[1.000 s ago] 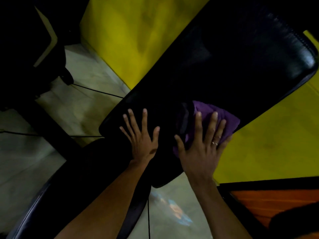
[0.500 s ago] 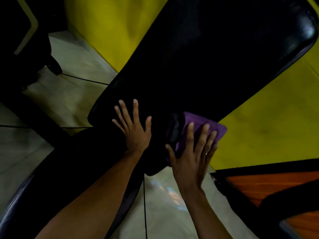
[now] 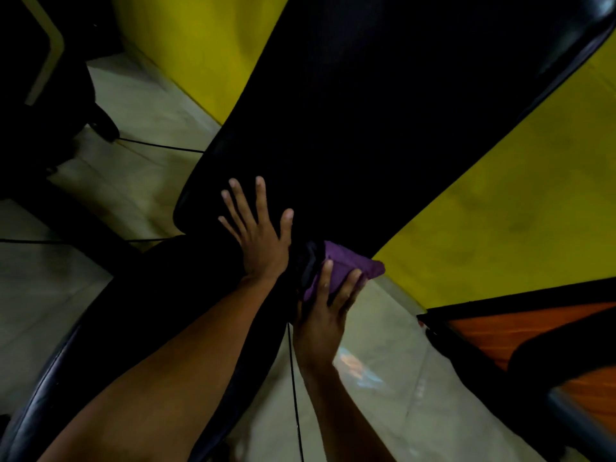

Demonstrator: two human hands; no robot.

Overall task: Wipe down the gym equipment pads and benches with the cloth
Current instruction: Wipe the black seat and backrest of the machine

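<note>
left hand flat on bench pad, cloth under right hand at pad's lower edge

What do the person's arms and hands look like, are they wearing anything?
Both forearms are bare, with no sleeves, gloves or watch in view. The left hand shows no jewellery. On the right hand this dim, blurred picture shows none clearly.

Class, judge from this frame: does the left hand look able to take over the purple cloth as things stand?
Probably yes. The left hand lies flat and empty on the black pad, beside the purple cloth under the right hand; nothing lies between them.
</note>
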